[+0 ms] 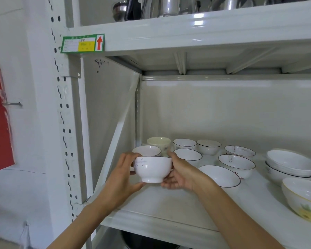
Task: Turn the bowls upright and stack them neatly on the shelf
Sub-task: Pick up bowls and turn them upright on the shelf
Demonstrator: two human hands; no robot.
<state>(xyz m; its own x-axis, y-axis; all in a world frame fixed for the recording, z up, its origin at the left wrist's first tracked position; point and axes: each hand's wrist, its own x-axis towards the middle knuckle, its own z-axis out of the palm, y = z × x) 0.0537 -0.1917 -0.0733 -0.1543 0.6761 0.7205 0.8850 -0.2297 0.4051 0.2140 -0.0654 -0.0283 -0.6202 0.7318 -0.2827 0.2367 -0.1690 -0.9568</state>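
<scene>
A small white bowl with faint dark markings is upright, held just above the white shelf board near its front left. My left hand grips its left side with the thumb at the rim. My right hand holds its right side, fingers curled under the foot. Behind it stand several upright white bowls with thin dark rims, such as one at the left, one at the middle and a wide one.
A stack of larger white bowls stands at the right, with a flower-printed bowl at the front right edge. A cream bowl sits at the back left. Metal pots fill the shelf above. A diagonal brace crosses the left side.
</scene>
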